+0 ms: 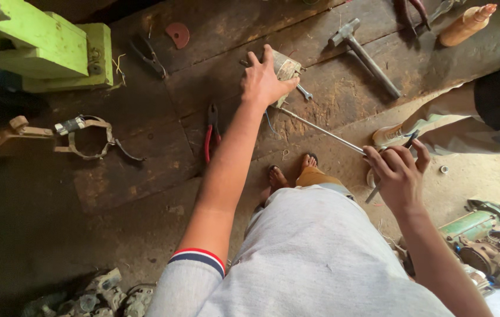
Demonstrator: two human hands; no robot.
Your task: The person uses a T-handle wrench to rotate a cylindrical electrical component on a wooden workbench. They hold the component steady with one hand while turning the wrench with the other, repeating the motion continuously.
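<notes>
Fingers of left hand clamped over small metal part mid-frame; right hand gripping long rod. Risk: rod slipping off part, jabbing sandalled feet below.

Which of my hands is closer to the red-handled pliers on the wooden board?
Left. Your left hand rests on a small metal part just up and right of the red-handled pliers. Your right hand grips a long metal rod, much farther right.
</notes>
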